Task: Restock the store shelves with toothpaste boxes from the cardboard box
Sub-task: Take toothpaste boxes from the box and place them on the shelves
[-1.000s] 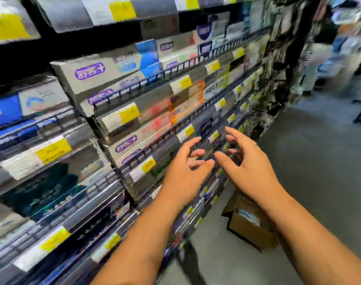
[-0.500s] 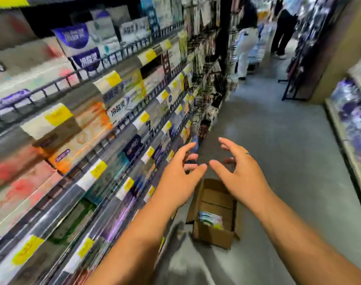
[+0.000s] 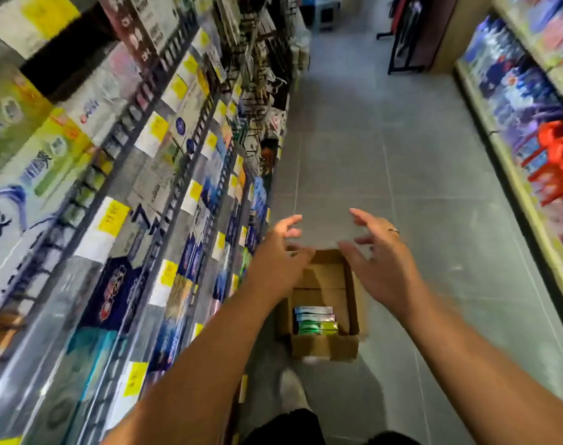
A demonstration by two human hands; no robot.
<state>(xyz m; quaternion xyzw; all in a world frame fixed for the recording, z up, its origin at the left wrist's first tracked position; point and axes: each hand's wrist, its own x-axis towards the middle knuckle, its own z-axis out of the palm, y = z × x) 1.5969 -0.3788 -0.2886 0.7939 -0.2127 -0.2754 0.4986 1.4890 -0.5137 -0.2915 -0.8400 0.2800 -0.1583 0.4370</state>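
An open cardboard box (image 3: 325, 348) sits on the grey floor beside the shelf unit. A few toothpaste boxes (image 3: 315, 320), white, blue and green, lie flat in its near half. My left hand (image 3: 278, 261) hovers above the box's far left corner with spread, relaxed fingers and holds nothing. My right hand (image 3: 381, 258), a ring on one finger, hovers above the far right corner, also spread and empty. The shelves (image 3: 139, 200) on the left are packed with toothpaste boxes behind wire rails with yellow price tags.
The tiled aisle floor (image 3: 386, 149) runs ahead. A second shelf unit (image 3: 530, 130) with blue and red packs lines the right side. A black metal rack (image 3: 405, 36) stands at the far end. My shoe (image 3: 291, 390) is just behind the box.
My view has swung from the shelves down to the floor, bringing the cardboard box into the centre. Both empty hands have stayed spread and come down over the box.
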